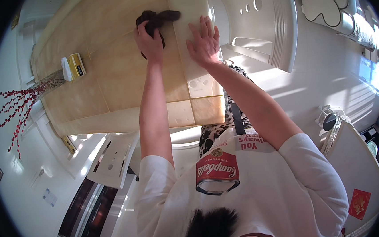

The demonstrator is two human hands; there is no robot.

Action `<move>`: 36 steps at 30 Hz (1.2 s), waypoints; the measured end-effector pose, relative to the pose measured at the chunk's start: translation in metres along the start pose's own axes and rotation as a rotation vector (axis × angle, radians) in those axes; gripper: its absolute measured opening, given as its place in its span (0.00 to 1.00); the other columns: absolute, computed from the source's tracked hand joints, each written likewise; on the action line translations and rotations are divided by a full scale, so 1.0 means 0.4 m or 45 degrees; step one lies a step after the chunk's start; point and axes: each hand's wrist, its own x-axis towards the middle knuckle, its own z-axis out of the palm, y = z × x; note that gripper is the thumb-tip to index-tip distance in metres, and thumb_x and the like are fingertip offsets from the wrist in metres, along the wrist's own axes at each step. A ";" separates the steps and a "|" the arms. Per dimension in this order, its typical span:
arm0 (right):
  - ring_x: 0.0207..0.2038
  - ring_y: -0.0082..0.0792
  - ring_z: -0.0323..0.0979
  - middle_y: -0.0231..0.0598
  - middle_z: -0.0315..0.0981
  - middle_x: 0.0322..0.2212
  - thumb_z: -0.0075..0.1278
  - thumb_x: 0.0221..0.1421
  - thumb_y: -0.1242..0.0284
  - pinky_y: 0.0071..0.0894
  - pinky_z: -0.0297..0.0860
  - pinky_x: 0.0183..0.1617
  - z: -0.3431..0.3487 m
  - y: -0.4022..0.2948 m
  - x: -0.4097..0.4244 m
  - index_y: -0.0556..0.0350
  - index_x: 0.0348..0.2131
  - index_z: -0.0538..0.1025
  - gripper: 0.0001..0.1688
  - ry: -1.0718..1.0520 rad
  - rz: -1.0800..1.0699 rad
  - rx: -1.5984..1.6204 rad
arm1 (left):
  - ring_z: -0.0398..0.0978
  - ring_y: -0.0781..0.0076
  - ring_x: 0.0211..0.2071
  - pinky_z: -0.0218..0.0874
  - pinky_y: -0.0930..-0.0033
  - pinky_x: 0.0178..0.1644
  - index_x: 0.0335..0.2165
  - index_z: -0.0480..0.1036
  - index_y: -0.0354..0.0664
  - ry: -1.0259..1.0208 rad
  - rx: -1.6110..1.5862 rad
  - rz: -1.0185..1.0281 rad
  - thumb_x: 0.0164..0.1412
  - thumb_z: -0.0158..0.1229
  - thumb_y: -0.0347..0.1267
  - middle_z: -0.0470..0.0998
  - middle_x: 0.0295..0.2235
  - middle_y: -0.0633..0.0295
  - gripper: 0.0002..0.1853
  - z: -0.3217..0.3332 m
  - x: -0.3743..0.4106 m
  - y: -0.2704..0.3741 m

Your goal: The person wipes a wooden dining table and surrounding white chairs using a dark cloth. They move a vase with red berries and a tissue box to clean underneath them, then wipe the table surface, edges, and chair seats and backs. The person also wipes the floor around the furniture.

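My left hand (pixel 150 45) presses down on a dark brown cloth (pixel 165 17) on the tabletop, its fingers curled over the bunched part. One end of the cloth sticks out to the right of the hand. Beneath it is a beige, marble-look table (pixel 122 73) with a paler border. Near the table's right edge, my right hand (pixel 204 43) rests palm down on that border, fingers apart and holding nothing.
On the table's left stand a yellow tissue pack (pixel 77 65) and a vase (pixel 50 81) with red-berry branches (pixel 18 112). White chairs flank it, one on the right (pixel 262 22) and one lower left (pixel 111 161). A cream sofa (pixel 324 1) lies farther right.
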 end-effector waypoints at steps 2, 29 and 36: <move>0.68 0.53 0.41 0.57 0.45 0.64 0.50 0.54 0.63 0.56 0.42 0.68 -0.016 0.023 0.000 0.50 0.59 0.62 0.35 0.015 0.025 0.138 | 0.69 0.44 0.44 0.62 0.52 0.47 0.42 0.70 0.41 0.077 -0.102 0.107 0.49 0.62 0.26 0.71 0.41 0.48 0.19 0.080 0.077 0.078; 0.44 0.49 0.69 0.52 0.65 0.42 0.42 0.64 0.66 0.42 0.67 0.48 -0.203 0.189 -0.340 0.55 0.50 0.68 0.18 -0.278 0.612 0.662 | 0.70 0.65 0.43 0.62 0.54 0.41 0.28 0.79 0.54 -0.772 0.980 1.262 0.49 0.61 0.36 0.74 0.36 0.72 0.04 0.284 0.119 0.328; 0.43 0.49 0.68 0.50 0.65 0.42 0.44 0.62 0.67 0.45 0.65 0.48 -0.162 0.212 -0.345 0.52 0.48 0.68 0.16 -0.245 0.512 0.688 | 0.69 0.62 0.47 0.64 0.46 0.42 0.37 0.79 0.62 -0.765 1.120 1.123 0.53 0.57 0.33 0.74 0.42 0.71 0.12 0.384 0.250 0.273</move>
